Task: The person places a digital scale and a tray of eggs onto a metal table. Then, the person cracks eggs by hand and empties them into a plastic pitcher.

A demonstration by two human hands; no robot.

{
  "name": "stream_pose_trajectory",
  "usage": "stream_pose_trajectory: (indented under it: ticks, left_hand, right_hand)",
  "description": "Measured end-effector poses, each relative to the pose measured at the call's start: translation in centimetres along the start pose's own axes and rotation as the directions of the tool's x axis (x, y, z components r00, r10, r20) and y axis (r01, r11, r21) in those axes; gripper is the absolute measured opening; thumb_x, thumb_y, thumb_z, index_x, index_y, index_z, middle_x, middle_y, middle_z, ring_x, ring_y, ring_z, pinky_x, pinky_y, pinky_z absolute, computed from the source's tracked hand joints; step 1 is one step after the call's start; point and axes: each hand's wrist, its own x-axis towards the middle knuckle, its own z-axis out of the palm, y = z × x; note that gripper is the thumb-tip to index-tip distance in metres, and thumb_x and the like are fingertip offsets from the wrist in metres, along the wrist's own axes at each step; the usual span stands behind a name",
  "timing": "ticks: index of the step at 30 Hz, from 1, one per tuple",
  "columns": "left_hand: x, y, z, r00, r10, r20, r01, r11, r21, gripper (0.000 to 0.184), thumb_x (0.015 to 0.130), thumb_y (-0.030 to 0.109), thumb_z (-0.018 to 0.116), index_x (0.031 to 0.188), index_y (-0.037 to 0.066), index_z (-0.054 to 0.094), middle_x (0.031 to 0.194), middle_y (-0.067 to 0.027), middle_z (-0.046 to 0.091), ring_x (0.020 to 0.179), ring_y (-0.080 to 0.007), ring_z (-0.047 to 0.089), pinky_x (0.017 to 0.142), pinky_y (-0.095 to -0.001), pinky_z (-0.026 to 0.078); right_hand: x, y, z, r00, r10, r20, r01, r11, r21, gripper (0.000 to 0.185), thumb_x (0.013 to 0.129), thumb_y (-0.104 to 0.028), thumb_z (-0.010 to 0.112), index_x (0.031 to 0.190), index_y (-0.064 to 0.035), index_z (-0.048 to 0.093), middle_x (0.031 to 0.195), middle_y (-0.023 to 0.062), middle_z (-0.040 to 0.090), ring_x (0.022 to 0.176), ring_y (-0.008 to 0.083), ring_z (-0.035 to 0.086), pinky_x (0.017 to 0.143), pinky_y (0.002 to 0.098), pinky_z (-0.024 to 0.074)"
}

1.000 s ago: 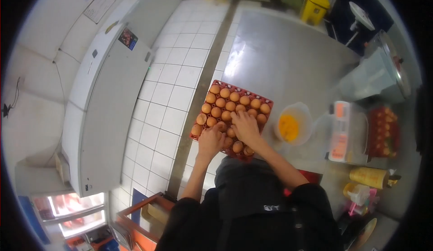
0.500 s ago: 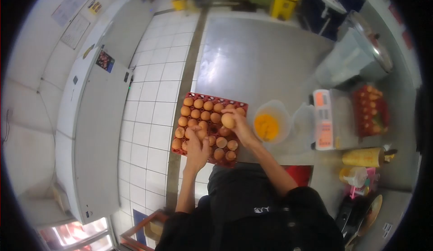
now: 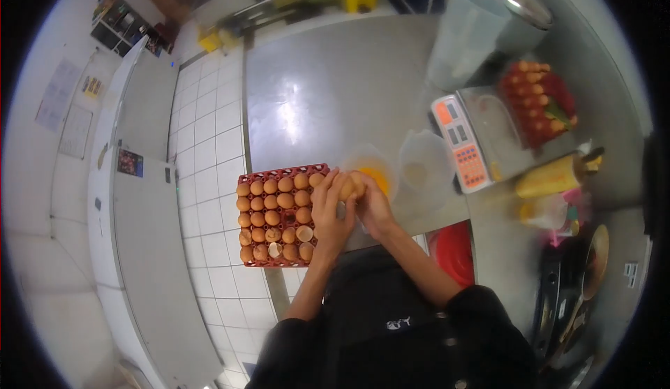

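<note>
A brown egg (image 3: 347, 188) is held up between my two hands, beside the near side of a clear bowl with yellow egg (image 3: 374, 174) in it. My left hand (image 3: 329, 211) is closed against the egg from the left, over the right edge of the egg tray. From the other side, my right hand (image 3: 376, 211) has its fingers curled round it. Fingers hide part of the egg, and I cannot tell whether it is cracked. The red egg tray (image 3: 287, 218) carries rows of brown eggs; an opened eggshell (image 3: 275, 250) sits in its near row.
Right of the bowl are a clear pitcher (image 3: 423, 162) and a digital scale (image 3: 462, 144). A second stack of egg trays (image 3: 537, 103), a large lidded container (image 3: 464, 36) and a yellow roll (image 3: 551, 177) stand farther right. A red tub (image 3: 452, 253) lies below the table edge.
My left hand has left the tray and moved right to meet my right hand at the egg. The head view has shifted, so the tray and bowl appear farther left.
</note>
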Motion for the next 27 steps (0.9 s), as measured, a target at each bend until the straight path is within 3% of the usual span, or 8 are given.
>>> stream_pose_trajectory:
  ticks: [2, 5, 9, 11, 14, 16, 19, 27]
  left_hand:
    - [0.1, 0.1, 1.1, 0.987, 0.007, -0.159, -0.018, 0.998, -0.066, 0.042, 0.088, -0.003, 0.069, 0.129, -0.004, 0.062, 0.136, -0.0240, 0.061, 0.125, -0.0387, 0.060, 0.106, -0.0449, 0.049]
    - [0.3, 0.1, 2.0, 0.998, 0.024, -0.049, -0.028, 0.996, -0.085, 0.046, 0.087, -0.003, 0.068, 0.132, -0.005, 0.058, 0.132, -0.0247, 0.061, 0.123, -0.0365, 0.060, 0.104, -0.0437, 0.050]
    - [0.5, -1.4, 2.7, 0.981, -0.196, -0.002, 0.175, 0.880, -0.441, 0.047, 0.088, 0.000, 0.067, 0.135, -0.002, 0.057, 0.127, -0.0229, 0.063, 0.118, -0.0325, 0.062, 0.098, -0.0411, 0.052]
    - [1.3, -1.4, 2.1, 0.977, -0.164, 0.139, 0.201, 0.926, -0.319, 0.046, 0.089, 0.002, 0.067, 0.134, 0.001, 0.059, 0.124, -0.0206, 0.065, 0.115, -0.0307, 0.064, 0.096, -0.0402, 0.053]
    - [3.1, -1.0, 1.3, 0.929, -0.105, 0.354, 0.179, 0.967, -0.183, 0.044, 0.089, 0.005, 0.070, 0.133, 0.005, 0.062, 0.119, -0.0171, 0.068, 0.109, -0.0281, 0.067, 0.092, -0.0383, 0.054]
    - [3.5, -1.6, 1.3, 0.901, -0.062, 0.430, 0.153, 0.972, -0.181, 0.043, 0.089, 0.007, 0.071, 0.132, 0.007, 0.064, 0.118, -0.0157, 0.070, 0.107, -0.0274, 0.069, 0.091, -0.0375, 0.055]
    - [3.4, -3.1, 1.7, 0.892, 0.027, 0.451, 0.098, 0.963, -0.251, 0.044, 0.087, 0.010, 0.076, 0.130, 0.008, 0.066, 0.113, -0.0175, 0.073, 0.102, -0.0312, 0.072, 0.088, -0.0377, 0.057]
    - [3.8, -3.3, 2.0, 0.881, 0.066, 0.468, -0.001, 0.991, -0.137, 0.047, 0.085, 0.010, 0.077, 0.130, 0.008, 0.064, 0.115, -0.0187, 0.072, 0.102, -0.0403, 0.070, 0.086, -0.0443, 0.059]
  right_hand:
    - [0.0, -0.7, -0.5, 0.999, -0.021, -0.031, 0.021, 1.000, 0.016, 0.037, 0.107, -0.041, 0.047, 0.131, -0.0133, 0.053, 0.113, 0.0016, 0.059, 0.103, 0.0148, 0.059, 0.091, 0.0319, 0.0494]
    - [0.4, -0.6, -2.3, 0.997, -0.051, -0.060, 0.055, 0.996, 0.067, 0.036, 0.108, -0.038, 0.047, 0.131, -0.0113, 0.054, 0.126, 0.0059, 0.061, 0.115, 0.0181, 0.058, 0.102, 0.0356, 0.0467]
    - [0.4, -2.9, -4.2, 0.998, -0.026, -0.052, 0.017, 0.986, -0.165, 0.035, 0.108, -0.039, 0.049, 0.131, -0.0117, 0.051, 0.117, 0.0079, 0.063, 0.093, 0.0173, 0.060, 0.082, 0.0349, 0.0503]
    - [0.6, -4.2, -5.1, 0.997, -0.031, -0.069, 0.012, 0.966, -0.258, 0.036, 0.108, -0.038, 0.051, 0.131, -0.0114, 0.050, 0.115, 0.0086, 0.064, 0.086, 0.0166, 0.060, 0.075, 0.0339, 0.0503]
    - [0.7, -6.1, -6.5, 0.997, 0.073, 0.018, -0.053, 0.852, -0.521, 0.040, 0.103, -0.031, 0.061, 0.134, -0.0090, 0.047, 0.114, 0.0101, 0.064, 0.085, 0.0157, 0.062, 0.071, 0.0307, 0.0515]
    - [-0.2, -7.5, -6.1, 0.987, 0.029, 0.158, 0.096, 0.686, -0.721, 0.045, 0.098, -0.019, 0.069, 0.135, -0.0064, 0.048, 0.117, 0.0105, 0.064, 0.089, 0.0164, 0.064, 0.075, 0.0298, 0.0538]
    - [-0.5, -8.1, -6.1, 0.942, -0.095, 0.322, 0.319, 0.554, -0.769, 0.046, 0.090, -0.011, 0.071, 0.131, 0.0005, 0.053, 0.114, 0.0125, 0.067, 0.094, 0.0209, 0.069, 0.081, 0.0337, 0.0563]
    - [0.1, -7.5, -5.2, 0.862, -0.230, 0.452, 0.487, 0.127, -0.864, 0.047, 0.083, -0.005, 0.066, 0.128, 0.0019, 0.059, 0.121, 0.0241, 0.066, 0.106, 0.0401, 0.067, 0.091, 0.0417, 0.0541]
